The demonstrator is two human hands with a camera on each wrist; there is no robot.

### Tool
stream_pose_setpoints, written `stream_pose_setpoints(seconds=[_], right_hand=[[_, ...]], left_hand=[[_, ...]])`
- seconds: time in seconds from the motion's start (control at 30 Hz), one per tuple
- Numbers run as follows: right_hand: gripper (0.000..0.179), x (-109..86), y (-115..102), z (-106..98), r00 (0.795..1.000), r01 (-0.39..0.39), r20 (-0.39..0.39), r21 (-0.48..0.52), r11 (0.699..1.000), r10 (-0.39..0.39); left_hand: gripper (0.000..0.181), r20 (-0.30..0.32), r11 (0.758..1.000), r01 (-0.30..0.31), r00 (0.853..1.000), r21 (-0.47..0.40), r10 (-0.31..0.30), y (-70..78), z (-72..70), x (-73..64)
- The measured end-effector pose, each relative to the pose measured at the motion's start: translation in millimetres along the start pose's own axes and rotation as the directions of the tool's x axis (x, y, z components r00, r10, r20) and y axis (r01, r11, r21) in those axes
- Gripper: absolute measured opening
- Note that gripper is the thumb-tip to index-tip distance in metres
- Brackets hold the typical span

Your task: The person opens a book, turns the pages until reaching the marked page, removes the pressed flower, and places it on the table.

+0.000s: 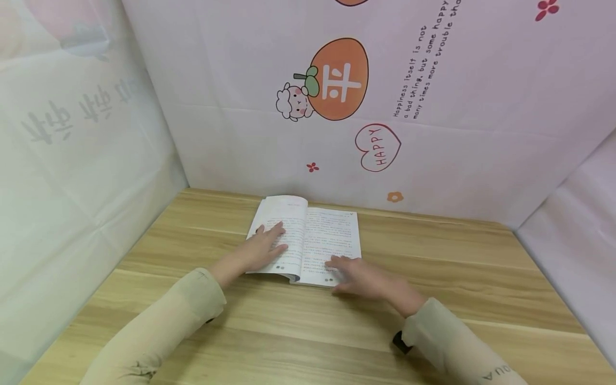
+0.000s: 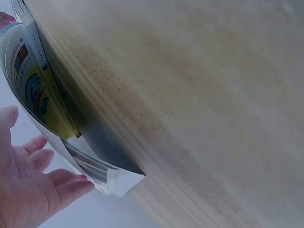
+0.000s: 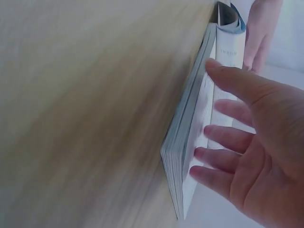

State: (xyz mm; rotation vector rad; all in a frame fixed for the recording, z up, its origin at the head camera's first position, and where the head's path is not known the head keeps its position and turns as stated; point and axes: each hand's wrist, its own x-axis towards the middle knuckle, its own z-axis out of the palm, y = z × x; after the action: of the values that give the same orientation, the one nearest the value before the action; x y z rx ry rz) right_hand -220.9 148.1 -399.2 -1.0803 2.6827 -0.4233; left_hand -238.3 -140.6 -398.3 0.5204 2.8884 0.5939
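Observation:
An open book point(image 1: 332, 235) with printed pages lies on the wooden table, its left side bulging up near the spine. My left hand point(image 1: 261, 249) rests with spread fingers on the left page. Over the lower right corner of the right page is my right hand point(image 1: 362, 276), fingers extended. In the left wrist view, the curved cover point(image 2: 52, 104) shows yellow and blue artwork on its underside, raised off the table. The right wrist view shows the thick page edges point(image 3: 178, 147) beside the straight fingers point(image 3: 223, 159).
The wood-grain table point(image 1: 298, 331) runs back to a white printed backdrop point(image 1: 250, 144) standing just behind the book. White sheets point(image 1: 86, 176) also hang along the left and right sides. A dark wrist strap piece point(image 1: 401, 342) shows under the right sleeve.

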Motion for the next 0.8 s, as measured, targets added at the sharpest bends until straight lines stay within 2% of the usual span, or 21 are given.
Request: stream_pose_setpoints(seconds=[0.13,0.3,0.53,0.8], right_hand=[[0.061,-3.1,7,-2,0.998,-0.054,0.021,-0.029,0.998,0.055],[0.060,-6.9,13,-4,0.998,-0.064,0.019,-0.034,0.997,0.065],[0.057,-11.5,13,-13,0.989,-0.129,0.076,0.037,0.991,0.126],[0.058,-13.0,11,-22,0.988,-0.118,0.104,0.046,0.992,0.113]], left_hand=[[0.065,0.013,1.000,0.010,1.000,-0.025,-0.009,0.4,0.5,-0.2],[0.061,0.030,0.999,0.000,1.000,-0.038,0.001,0.2,0.4,-1.2],[0.055,0.065,0.999,-0.040,0.997,-0.010,0.040,-0.7,-0.7,-2.7],[0.060,0.071,1.000,-0.019,0.997,0.004,0.019,-3.8,-2.2,-4.7]])
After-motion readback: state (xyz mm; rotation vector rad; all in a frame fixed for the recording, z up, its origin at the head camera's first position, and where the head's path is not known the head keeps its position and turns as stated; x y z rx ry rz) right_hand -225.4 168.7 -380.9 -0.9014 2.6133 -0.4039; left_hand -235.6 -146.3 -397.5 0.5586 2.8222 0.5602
